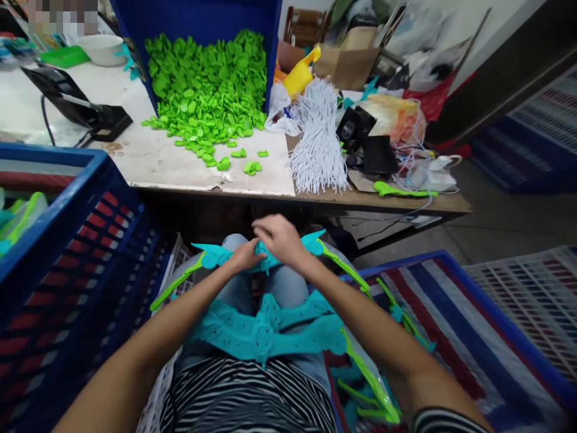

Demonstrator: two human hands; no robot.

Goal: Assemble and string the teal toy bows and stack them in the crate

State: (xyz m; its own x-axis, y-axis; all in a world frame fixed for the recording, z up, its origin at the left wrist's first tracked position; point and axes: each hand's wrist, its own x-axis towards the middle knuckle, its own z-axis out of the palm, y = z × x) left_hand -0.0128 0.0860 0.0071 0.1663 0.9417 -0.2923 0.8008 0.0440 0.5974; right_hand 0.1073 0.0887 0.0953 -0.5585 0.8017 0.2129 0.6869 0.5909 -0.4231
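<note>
A teal toy bow [219,257] with lime-green limbs lies across my knees. My left hand [247,254] is closed around its middle part. My right hand [280,239] is over the same middle part, its fingers bent and drawn together near my left thumb. Whatever is between the right fingertips is hidden. On my lap, closer to my body, rest more teal bow parts [297,337], with a green limb [367,376] reaching to the lower right. Neither hand touches these.
On the table [153,171] ahead, a tipped blue bin [198,15] spills small green plastic pieces [207,84]. Right of it lie a bundle of white strings [318,144] and clutter. A blue crate [103,240] stands at left, a striped-lined crate [451,288] at right.
</note>
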